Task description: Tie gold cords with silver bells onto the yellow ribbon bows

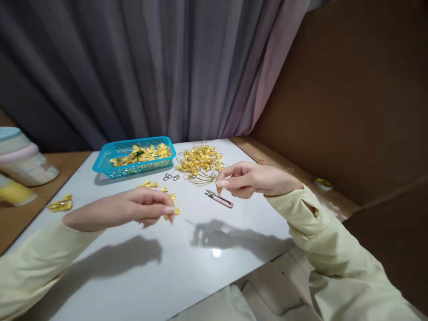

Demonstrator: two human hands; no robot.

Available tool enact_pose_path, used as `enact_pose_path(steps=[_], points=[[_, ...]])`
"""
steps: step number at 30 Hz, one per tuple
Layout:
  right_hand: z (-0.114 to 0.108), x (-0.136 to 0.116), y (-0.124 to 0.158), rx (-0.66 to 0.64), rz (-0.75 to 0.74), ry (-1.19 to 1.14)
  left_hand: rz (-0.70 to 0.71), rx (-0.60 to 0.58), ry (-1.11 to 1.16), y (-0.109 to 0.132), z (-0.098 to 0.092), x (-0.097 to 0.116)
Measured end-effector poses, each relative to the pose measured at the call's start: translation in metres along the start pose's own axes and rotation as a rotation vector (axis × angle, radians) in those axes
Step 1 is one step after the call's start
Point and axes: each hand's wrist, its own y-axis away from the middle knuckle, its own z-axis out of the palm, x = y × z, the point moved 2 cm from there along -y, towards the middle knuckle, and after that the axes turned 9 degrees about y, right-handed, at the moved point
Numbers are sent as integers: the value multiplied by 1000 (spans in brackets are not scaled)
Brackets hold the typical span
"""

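Observation:
My left hand [143, 209] hovers over the white table [187, 267], fingers pinched on a small yellow ribbon piece [175, 210]. More small yellow ribbon pieces [150, 184] lie just behind it. My right hand [247, 179] is held above the table at centre right, thumb and fingers pinched together; what they hold is too thin to make out. Small pink thread snips [219, 199] lie on the table just below that hand. Both arms wear pale yellow sleeves.
A blue plastic basket [103, 162] of yellow ribbon flowers stands at the back. Beside it lie a pile of yellow flowers on gold wires [199, 162] and small silver bells [171, 177]. Stacked bowls [20, 160] sit far left, a loose ribbon flower [60, 204] nearby. A brown wall rises to the right.

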Motion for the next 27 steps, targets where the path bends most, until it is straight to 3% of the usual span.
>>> enact_pose_path(steps=[2,4,6,8,12,16,20,23,25,27], points=[[-5,-2,-12,-43,8,94,-75,102,-43,24,-21,-1],[-10,-4,-22,-61,15,176,-45,233,-27,40,-38,-1],[-15,-8,-31,-48,20,252,-2,277,-12,51,-49,1],[-20,-15,-38,-24,19,318,96,157,-53,58,-53,4],[-29,-28,-47,59,21,448,236,102,-262,68,-64,9],[-38,-34,-55,130,1,505,244,35,-354,76,-73,5],[-43,-33,-65,94,-9,538,201,-12,-404,85,-79,0],[-43,-31,-70,32,-12,640,105,124,-493,90,-82,0],[-43,-31,-69,2,-10,722,41,270,-588,91,-85,-1],[-45,-30,-66,-14,-11,796,68,444,-754,89,-88,-1]])
